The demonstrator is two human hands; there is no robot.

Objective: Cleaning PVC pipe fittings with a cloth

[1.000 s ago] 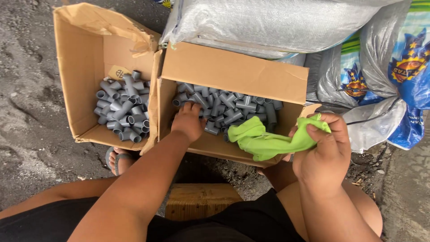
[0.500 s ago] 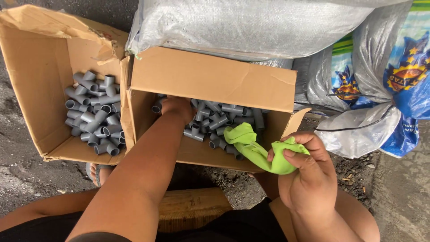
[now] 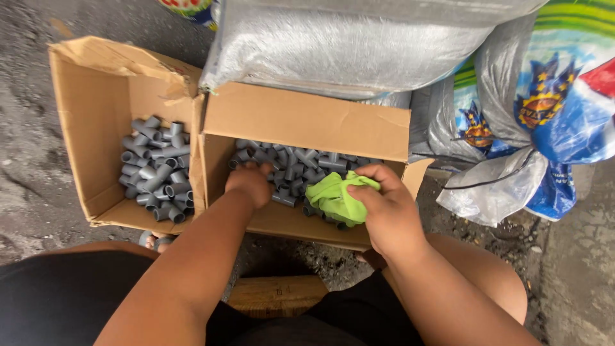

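At nine o'clock we see the left cardboard box (image 3: 90,154) lying open on the ground, its grey pipe fittings (image 3: 155,170) heaped with their long axes pointing every way, many with open ends facing us. Just right of it, touching flap to flap, stands the right cardboard box (image 3: 301,118), holding a second heap of grey tee fittings (image 3: 291,168), also jumbled.

Our left hand (image 3: 251,182) reaches into this box with fingers curled down among the tees; we cannot tell whether it has closed on one. The tall far flap hides the back of the heap.

At three o'clock from it, our right hand (image 3: 384,208) clutches a bunched lime-green cloth (image 3: 332,197), pressed over the box's near right corner. Half a second ago the cloth trailed out long, held outside the box; now it is balled up over the fittings.

Woven sacks (image 3: 359,45) crowd twelve to two o'clock.
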